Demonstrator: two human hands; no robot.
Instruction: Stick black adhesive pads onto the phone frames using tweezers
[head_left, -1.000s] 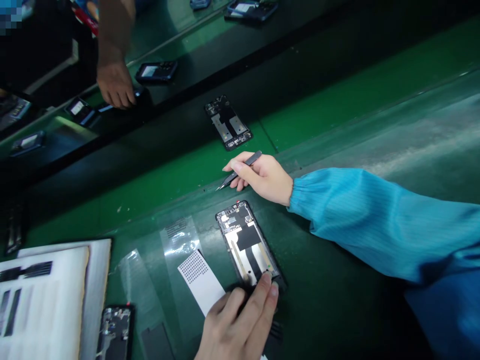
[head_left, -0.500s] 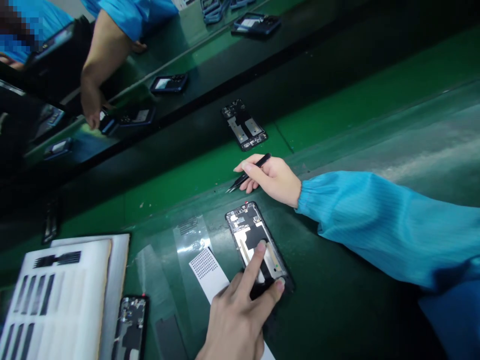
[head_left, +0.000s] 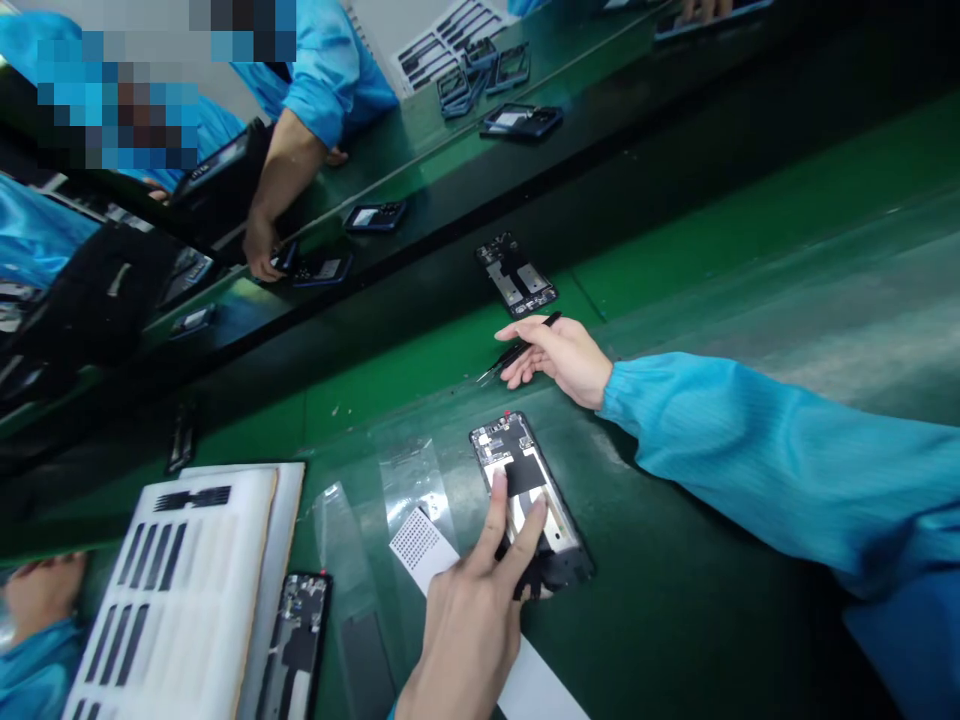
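An opened phone point(head_left: 551, 460) lies on the green bench, its inner parts facing up. My left hand point(head_left: 480, 590) reaches over its lower half, two fingers spread and touching the metal area, gripping nothing. Just beyond the phone, my right hand point(head_left: 562, 360) holds black tweezers point(head_left: 514, 355), their tips pointing left. Under my left hand lies a white sheet point(head_left: 536, 680) with rows of small dark dots at one end. A clear plastic strip point(head_left: 420, 480) sits next to that sheet. Another opened phone point(head_left: 517, 275) rests on the green strip past my right hand.
White foam trays point(head_left: 202, 590) with dark strips in slots stand at the left. Beside them lie an opened phone point(head_left: 296, 640) and a dark grey flat piece point(head_left: 367, 665). Across a raised ledge, a co-worker's hand point(head_left: 261, 248) is among phone parts; another person's hand point(head_left: 49, 595) appears far left.
My left hand's fingers have shifted up the phone, away from its lower edge, and spread. My right hand's fingers have loosened around the tweezers. The view has swung left.
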